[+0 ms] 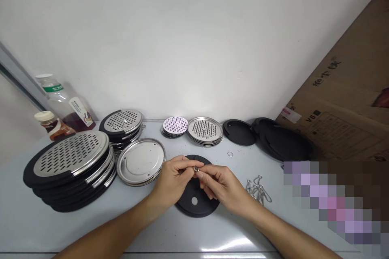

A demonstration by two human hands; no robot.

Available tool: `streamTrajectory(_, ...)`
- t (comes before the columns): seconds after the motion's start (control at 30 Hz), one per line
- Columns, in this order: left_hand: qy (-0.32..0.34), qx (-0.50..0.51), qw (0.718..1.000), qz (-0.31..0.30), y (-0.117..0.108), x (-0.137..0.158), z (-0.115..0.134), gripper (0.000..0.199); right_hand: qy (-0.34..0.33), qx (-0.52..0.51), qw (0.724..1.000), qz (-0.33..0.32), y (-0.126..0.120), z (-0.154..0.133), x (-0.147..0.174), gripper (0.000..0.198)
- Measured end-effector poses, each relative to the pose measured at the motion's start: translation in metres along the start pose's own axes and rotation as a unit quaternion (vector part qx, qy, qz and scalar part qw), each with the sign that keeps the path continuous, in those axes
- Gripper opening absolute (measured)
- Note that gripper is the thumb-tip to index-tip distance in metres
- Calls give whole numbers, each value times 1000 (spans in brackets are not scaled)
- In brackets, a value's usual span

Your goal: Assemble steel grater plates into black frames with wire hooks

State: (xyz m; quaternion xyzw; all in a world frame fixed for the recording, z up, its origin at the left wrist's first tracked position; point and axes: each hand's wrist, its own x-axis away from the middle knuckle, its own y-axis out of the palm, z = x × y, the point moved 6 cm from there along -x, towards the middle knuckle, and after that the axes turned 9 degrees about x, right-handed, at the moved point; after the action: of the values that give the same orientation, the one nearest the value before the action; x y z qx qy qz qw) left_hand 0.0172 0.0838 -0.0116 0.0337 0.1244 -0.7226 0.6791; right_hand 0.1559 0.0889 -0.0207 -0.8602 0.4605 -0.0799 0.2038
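Above a black disc point(199, 206) with a pale round spot on it, my left hand point(172, 180) and my right hand point(223, 188) meet. Both pinch one small shiny metal piece point(196, 169) between thumb and fingertips; its exact kind is too small to make out. The hands cover much of the disc. Left of my left hand lies a stack of shallow round metal plates point(141, 161). To the right of my right hand is a loose pile of metal wire clips point(258, 190). A thin metal ring point(230, 154) lies on the table behind my right hand.
Stacks of perforated metal discs in black rims point(71, 153) point(121, 123) stand left, before two bottles point(75, 109) point(50, 123). Small perforated discs point(175, 124), metal grater discs point(205, 130) and black rims point(240, 132) point(282, 141) line the wall. A cardboard box point(343, 101) stands right.
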Motion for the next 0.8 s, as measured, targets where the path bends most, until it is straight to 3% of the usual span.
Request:
streamTrajectory(0.2,-45,47,998,-6,2,-3,0,28,-47,62,997,26,-4,-10,1,34)
streamTrajectory(0.57,-115,136,983,-36,9,-4,-3,16,-62,58,995,53,-8,-16,5,38)
streamTrajectory(0.8,-105,107,989,-10,-6,-8,3,18,-50,75,994,54,-9,-17,7,35)
